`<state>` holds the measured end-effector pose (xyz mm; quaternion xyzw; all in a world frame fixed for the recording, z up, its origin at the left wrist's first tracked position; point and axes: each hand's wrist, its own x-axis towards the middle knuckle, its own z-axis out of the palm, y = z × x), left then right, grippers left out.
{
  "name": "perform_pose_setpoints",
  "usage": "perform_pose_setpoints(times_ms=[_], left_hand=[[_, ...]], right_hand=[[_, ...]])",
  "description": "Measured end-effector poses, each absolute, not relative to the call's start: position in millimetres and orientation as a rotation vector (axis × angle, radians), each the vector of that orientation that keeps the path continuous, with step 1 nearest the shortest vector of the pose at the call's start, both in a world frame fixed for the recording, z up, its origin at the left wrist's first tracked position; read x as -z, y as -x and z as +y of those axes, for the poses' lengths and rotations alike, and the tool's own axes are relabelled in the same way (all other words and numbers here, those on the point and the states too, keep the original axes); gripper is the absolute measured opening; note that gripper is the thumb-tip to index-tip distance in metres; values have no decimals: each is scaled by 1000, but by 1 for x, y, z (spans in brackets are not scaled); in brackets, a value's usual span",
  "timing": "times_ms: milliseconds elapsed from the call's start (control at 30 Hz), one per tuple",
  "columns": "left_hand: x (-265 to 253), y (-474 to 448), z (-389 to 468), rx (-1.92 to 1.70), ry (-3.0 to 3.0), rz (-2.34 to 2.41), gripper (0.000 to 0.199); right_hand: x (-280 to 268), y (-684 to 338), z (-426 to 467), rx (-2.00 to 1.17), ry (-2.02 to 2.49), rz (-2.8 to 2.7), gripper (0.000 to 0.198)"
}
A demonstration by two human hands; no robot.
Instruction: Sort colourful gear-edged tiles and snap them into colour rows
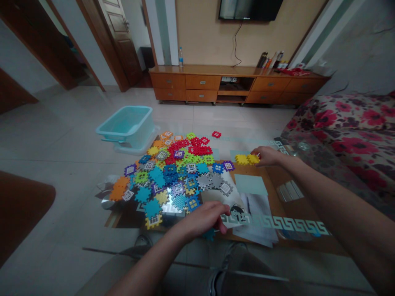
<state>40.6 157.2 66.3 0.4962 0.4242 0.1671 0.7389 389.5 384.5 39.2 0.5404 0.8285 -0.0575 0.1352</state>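
Observation:
My right hand (263, 156) is closed on the edge of a yellow interlocking plastic tile (253, 159), over the right side of the glass table. Another yellow tile (241, 160) sits against it on the left; whether the two are joined I cannot tell. My left hand (211, 216) hovers near the table's front edge, thumb and fingers apart, with nothing seen in it. Just below it shows part of a teal tile (210, 234). To the left spreads a heap of notched tiles, among them red tiles (197, 146), grey tiles (210, 181) and a blue window tile (193, 203).
A light-blue plastic tub (126, 127) stands beyond the table's left end. Papers (254, 205) show at the table's right half. A flowered sofa cover (348, 123) lies at the right. A long wooden cabinet (202, 84) runs along the far wall.

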Motion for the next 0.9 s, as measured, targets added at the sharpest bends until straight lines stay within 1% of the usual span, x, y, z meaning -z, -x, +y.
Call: perform_pose_setpoints(times_ms=[233, 467, 567, 667, 833, 900], left_hand=[[-68, -40, 158, -358, -1092, 935, 45], [-74, -41, 157, -344, -1079, 953, 41], [-76, -41, 156, -352, -1081, 949, 41], [-77, -40, 155, -359, -1084, 948, 41], [-80, -40, 155, -338, -1097, 965, 41], [-80, -40, 156, -336, -1091, 963, 41]], right_hand=[[-43, -386, 383, 206, -1573, 2353, 52], [-48, -385, 380, 254, -1599, 2328, 43], [-49, -385, 380, 259, -1605, 2321, 42], [-48, -386, 381, 250, -1602, 2320, 45], [-44, -388, 383, 239, -1636, 2329, 57], [-43, -389, 383, 250, -1635, 2340, 58]])
